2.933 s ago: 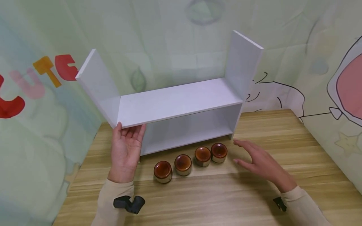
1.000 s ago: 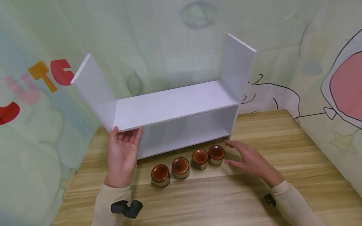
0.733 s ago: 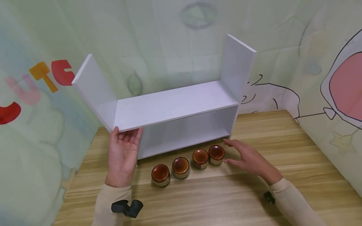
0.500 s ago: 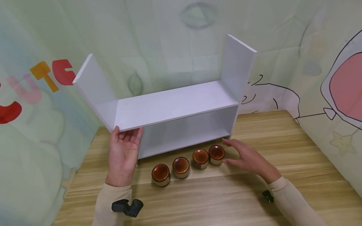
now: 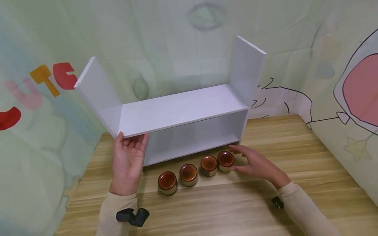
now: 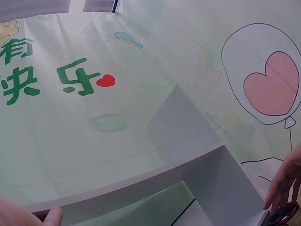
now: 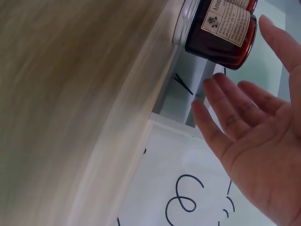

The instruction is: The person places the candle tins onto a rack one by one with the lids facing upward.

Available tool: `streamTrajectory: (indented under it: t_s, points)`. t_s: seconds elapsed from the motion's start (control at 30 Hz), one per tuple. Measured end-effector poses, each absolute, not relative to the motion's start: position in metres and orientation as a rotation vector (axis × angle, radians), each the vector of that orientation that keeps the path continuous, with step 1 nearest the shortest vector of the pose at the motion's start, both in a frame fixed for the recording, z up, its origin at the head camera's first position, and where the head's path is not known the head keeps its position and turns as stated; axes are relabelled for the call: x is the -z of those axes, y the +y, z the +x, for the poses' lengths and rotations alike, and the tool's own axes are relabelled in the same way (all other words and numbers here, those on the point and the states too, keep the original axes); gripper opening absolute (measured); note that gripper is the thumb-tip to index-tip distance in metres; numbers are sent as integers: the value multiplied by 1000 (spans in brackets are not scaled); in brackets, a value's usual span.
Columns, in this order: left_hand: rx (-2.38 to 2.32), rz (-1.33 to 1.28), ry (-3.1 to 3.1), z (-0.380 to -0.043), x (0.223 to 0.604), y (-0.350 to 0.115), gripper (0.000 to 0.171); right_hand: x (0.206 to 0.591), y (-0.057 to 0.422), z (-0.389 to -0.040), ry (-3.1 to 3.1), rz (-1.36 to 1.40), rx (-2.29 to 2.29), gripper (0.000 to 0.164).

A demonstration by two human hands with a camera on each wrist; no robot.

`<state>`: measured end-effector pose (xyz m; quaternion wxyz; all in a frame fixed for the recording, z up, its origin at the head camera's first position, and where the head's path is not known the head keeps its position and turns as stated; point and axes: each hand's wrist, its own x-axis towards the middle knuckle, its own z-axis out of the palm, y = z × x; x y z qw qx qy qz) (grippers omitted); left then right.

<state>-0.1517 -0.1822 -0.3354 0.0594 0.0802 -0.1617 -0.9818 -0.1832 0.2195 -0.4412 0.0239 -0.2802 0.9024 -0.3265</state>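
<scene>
A white two-tier shelf (image 5: 183, 108) with two upright side panels stands at the back of the table. My left hand (image 5: 128, 164) holds its front left corner, thumb at the board's front edge and fingers underneath. In front of the shelf, several amber glass jars stand upside down in a slanting row. My right hand (image 5: 255, 164) is beside the rightmost jar (image 5: 225, 159), fingers spread and thumb apart. In the right wrist view, a labelled jar (image 7: 223, 33) rests on its silver lid (image 7: 186, 21), with a gap between it and the fingers.
The wooden table (image 5: 218, 209) reaches to a printed cloth backdrop (image 5: 177, 49) behind and at both sides. The leftmost jar (image 5: 167, 183) and its neighbour (image 5: 188, 175) stand near my left forearm. Another jar (image 5: 209, 165) is close beside the rightmost one.
My right hand has moved left, closer to the rightmost jar. The left hand keeps its hold on the shelf corner, and the jars have stayed in place. The head view has shifted slightly.
</scene>
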Motion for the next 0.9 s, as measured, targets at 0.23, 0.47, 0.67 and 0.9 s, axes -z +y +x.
streamTrajectory:
  t_s: [0.23, 0.47, 0.67, 0.9]
  points:
    - [2975, 253, -470, -152, 335, -183, 33, 442, 219, -188, 2607, -761, 1177, 80]
    - [2975, 243, -475, -153, 336, -182, 34, 447, 218, -191, 2511, -684, 1276, 81]
    - [2976, 226, -482, -153, 336, -182, 35, 452, 215, -194, 2451, -663, 1311, 79]
    - [2971, 232, -489, -153, 336, -181, 35, 458, 212, -198, 2447, -677, 1300, 77]
